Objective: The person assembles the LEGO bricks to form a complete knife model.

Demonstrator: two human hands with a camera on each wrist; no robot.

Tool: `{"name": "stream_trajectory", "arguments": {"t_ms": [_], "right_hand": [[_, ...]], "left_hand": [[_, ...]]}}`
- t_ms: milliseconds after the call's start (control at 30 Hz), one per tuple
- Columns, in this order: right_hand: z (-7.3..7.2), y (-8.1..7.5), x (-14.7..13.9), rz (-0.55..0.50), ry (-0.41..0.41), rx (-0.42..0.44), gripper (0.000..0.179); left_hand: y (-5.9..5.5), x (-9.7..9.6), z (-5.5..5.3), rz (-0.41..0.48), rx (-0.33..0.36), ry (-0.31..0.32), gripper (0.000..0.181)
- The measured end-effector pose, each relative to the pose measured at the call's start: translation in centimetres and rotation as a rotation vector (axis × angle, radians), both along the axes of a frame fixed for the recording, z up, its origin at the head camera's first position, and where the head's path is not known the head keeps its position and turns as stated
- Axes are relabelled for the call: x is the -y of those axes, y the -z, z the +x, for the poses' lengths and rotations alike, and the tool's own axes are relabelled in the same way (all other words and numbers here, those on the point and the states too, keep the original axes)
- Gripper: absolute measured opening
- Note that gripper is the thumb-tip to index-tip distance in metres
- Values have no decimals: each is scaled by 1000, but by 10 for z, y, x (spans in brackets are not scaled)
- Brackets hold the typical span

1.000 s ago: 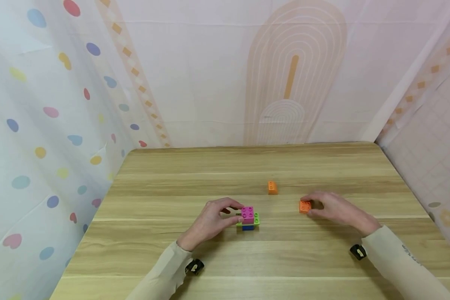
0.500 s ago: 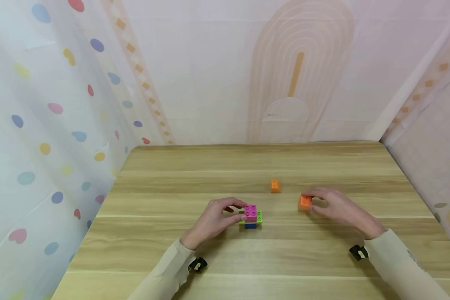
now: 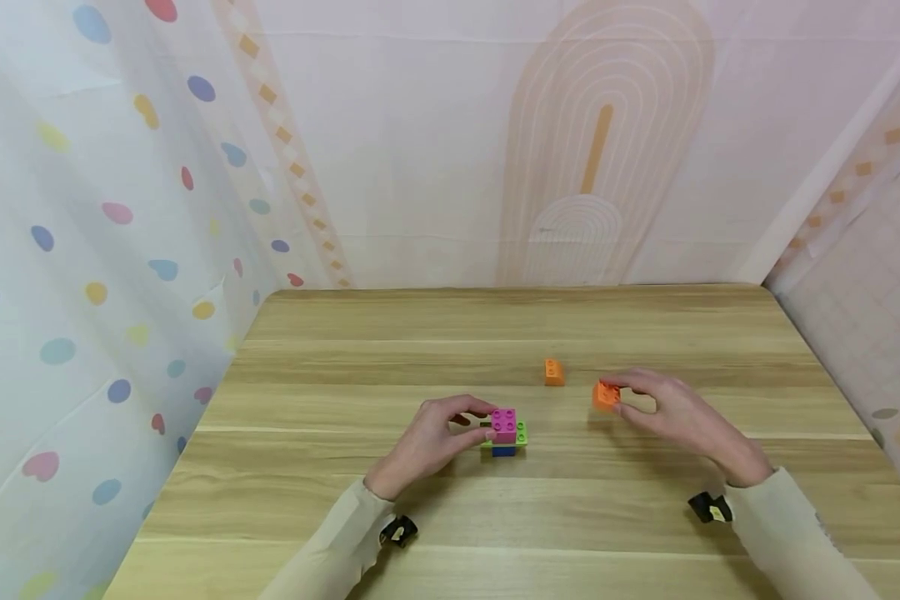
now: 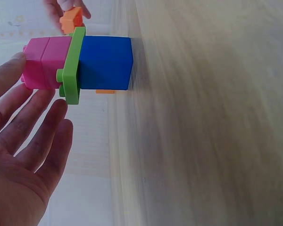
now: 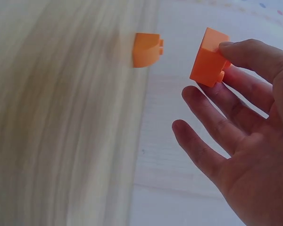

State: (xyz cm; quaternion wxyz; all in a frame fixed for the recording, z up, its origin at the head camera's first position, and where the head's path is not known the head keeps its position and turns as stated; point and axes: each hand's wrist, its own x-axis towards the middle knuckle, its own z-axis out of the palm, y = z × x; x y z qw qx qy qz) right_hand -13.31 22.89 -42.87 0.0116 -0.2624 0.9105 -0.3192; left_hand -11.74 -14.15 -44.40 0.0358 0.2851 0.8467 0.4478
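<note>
The right grip (image 3: 678, 410) pinches an orange brick (image 5: 208, 59) between thumb and fingers, above the wooden surface (image 3: 360, 358). To its left, the left grip (image 3: 429, 437) holds pink bricks (image 4: 47, 61) atop a green plate (image 4: 72, 70) and blue block (image 4: 106, 62). Beyond, between both grips, lies a curved orange piece (image 3: 553, 372). Marking on the right sleeve (image 3: 783, 525) is unreadable.

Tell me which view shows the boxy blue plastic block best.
The left wrist view: the boxy blue plastic block shows large, its side unobstructed, against the thin green plate. The head view shows only a strip; the right wrist view, none.
</note>
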Motion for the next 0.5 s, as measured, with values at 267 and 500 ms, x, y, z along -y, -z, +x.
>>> {"name": "stream_trajectory", "arguments": {"t_ms": [267,500], "right_hand": [[4,-7,9,-38,7,-49,38],[6,-11,17,-57,-2,-94,37]], "left_hand": [[0,0,2,-1,-1,-10,26],[0,-1,4,-1,-9,-30,26]]}}
